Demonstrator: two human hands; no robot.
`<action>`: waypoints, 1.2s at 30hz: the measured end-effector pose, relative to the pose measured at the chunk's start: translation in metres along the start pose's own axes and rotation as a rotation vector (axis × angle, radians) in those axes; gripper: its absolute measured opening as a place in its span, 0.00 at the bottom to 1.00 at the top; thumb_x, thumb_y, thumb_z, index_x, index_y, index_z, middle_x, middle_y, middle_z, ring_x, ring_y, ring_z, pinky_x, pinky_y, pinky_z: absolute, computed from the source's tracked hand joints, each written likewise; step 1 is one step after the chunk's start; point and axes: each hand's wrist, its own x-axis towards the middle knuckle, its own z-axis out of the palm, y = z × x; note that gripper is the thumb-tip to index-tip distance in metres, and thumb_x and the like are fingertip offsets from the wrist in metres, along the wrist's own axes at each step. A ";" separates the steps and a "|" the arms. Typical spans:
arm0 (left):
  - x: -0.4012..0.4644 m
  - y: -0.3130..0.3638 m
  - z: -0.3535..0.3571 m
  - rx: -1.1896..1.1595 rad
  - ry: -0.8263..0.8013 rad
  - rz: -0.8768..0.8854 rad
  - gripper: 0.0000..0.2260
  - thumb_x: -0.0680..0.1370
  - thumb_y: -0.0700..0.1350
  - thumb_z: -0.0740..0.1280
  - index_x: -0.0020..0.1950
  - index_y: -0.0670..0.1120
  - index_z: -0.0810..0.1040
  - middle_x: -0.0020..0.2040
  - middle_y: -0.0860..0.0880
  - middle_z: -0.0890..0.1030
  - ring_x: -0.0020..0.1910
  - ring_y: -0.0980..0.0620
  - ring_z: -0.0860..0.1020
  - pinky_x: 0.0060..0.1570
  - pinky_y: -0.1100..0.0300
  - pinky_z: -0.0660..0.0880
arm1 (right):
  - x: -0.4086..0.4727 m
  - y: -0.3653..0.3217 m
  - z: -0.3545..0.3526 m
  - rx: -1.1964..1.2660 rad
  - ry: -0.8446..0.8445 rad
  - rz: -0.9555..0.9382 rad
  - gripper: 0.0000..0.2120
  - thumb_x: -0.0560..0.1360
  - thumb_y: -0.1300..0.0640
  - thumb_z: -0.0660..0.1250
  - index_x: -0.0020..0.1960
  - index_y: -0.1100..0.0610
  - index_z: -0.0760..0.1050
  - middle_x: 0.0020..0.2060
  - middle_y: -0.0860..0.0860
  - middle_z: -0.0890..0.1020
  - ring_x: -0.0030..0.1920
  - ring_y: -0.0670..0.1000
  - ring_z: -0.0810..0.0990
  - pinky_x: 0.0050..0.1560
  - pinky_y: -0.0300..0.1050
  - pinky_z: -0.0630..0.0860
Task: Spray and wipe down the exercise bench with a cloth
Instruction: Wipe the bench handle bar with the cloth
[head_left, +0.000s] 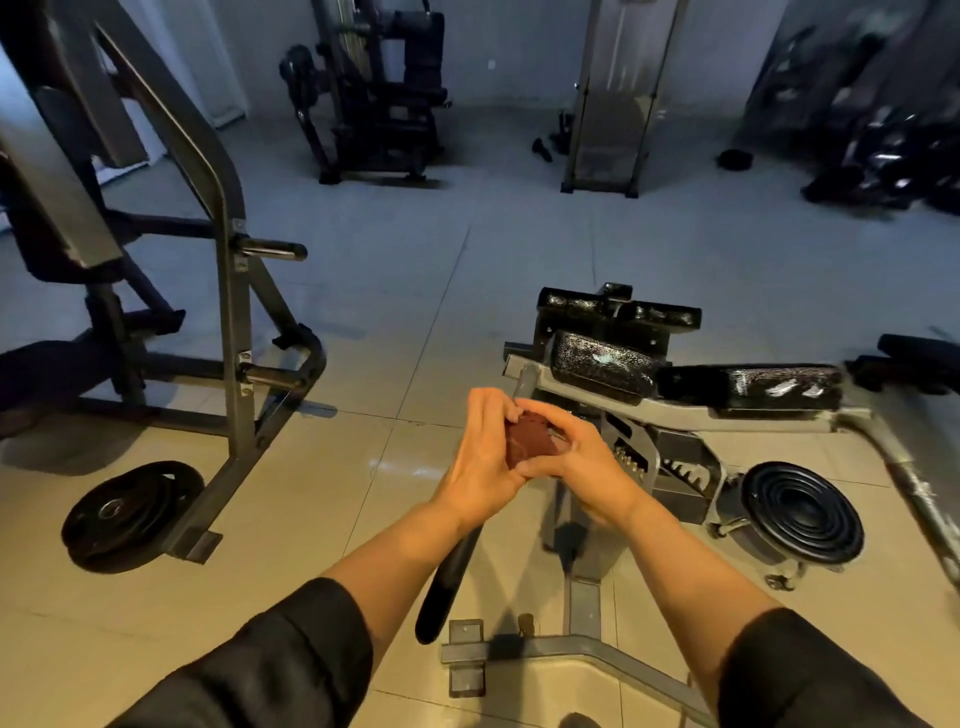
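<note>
While no spray bottle can be found in the view, a small dark-red cloth (529, 440) is bunched between both hands, held in the air in front of the body and above the near frame of the exercise bench (675, 410); it is judged to be gathered into a compact wad so that a firm wiping face can be presented to the pads. The left hand (480, 457) is set upright against the cloth's left side, its fingers (485, 410) pressed together and curved over the top of the wad; the right hand (582, 460) is cupped from the right and below, its fingers (540, 467) curled under and round the cloth, so that only a patch of fabric shows between the two palms. The black bench pads (748, 382) lie just beyond and to the right of the hands, glistening in streaks; whether that is spray or worn vinyl cannot be told. Weight plates (802, 512) rest on the tiled floor (395, 291) beside the bench frame; a plate-loaded rack (228, 291) stands well apart to the left.
</note>
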 end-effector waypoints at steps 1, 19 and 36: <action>0.003 0.000 0.000 0.015 -0.027 -0.009 0.25 0.68 0.40 0.78 0.55 0.39 0.66 0.53 0.48 0.63 0.46 0.57 0.67 0.41 0.63 0.75 | -0.001 -0.002 -0.001 -0.008 0.027 -0.010 0.30 0.64 0.76 0.72 0.62 0.55 0.77 0.56 0.56 0.80 0.56 0.53 0.80 0.52 0.41 0.79; -0.042 -0.070 0.002 0.248 -0.203 -0.348 0.22 0.70 0.40 0.77 0.63 0.44 0.76 0.59 0.48 0.76 0.59 0.52 0.73 0.60 0.60 0.70 | 0.048 0.056 0.030 -0.515 0.397 0.003 0.17 0.72 0.66 0.71 0.60 0.57 0.74 0.53 0.50 0.70 0.50 0.47 0.68 0.44 0.30 0.61; -0.059 -0.058 0.012 0.106 -0.058 -0.522 0.16 0.71 0.38 0.75 0.55 0.49 0.77 0.50 0.57 0.77 0.49 0.61 0.74 0.50 0.78 0.66 | 0.038 0.059 0.036 -0.455 0.445 -0.004 0.08 0.72 0.62 0.72 0.46 0.55 0.73 0.51 0.50 0.74 0.50 0.48 0.72 0.50 0.36 0.64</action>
